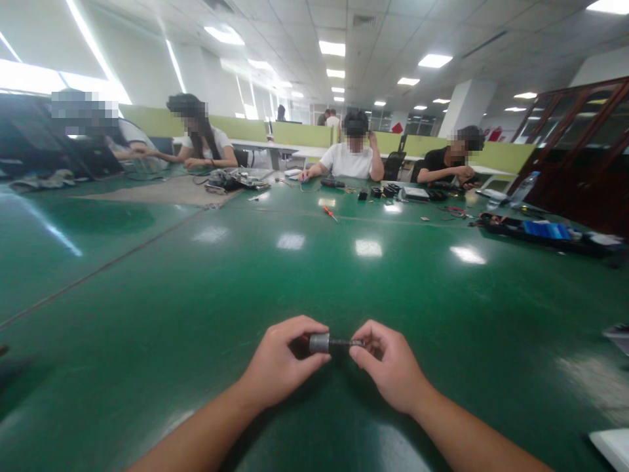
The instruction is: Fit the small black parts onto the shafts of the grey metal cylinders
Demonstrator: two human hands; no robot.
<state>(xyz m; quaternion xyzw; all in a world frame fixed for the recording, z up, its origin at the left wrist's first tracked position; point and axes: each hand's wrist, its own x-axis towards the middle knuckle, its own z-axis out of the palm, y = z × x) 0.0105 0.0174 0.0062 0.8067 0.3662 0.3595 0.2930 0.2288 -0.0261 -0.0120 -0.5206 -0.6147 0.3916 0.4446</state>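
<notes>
Low in the middle of the head view, my left hand (292, 351) is closed around a short grey metal cylinder (319, 343), thumb below and fingers above. Out of the cylinder's right end runs a thin dark rod (339, 343) that looks ribbed or twisted, like a drill bit. My right hand (388, 360) pinches the rod's far end between thumb and fingers. Both parts lie level in one line, held just over the green table. What kind of piece this is I cannot tell for certain, and its left end is hidden in my left palm.
The glossy green table (236, 282) spreads ahead. An orange screwdriver (329, 212) lies farther off, before several small black boxes (377, 192). At right are a black tray (535, 233) and a clear bottle (525, 187). A white object (612, 449) sits at the lower right. Several people sit across the table.
</notes>
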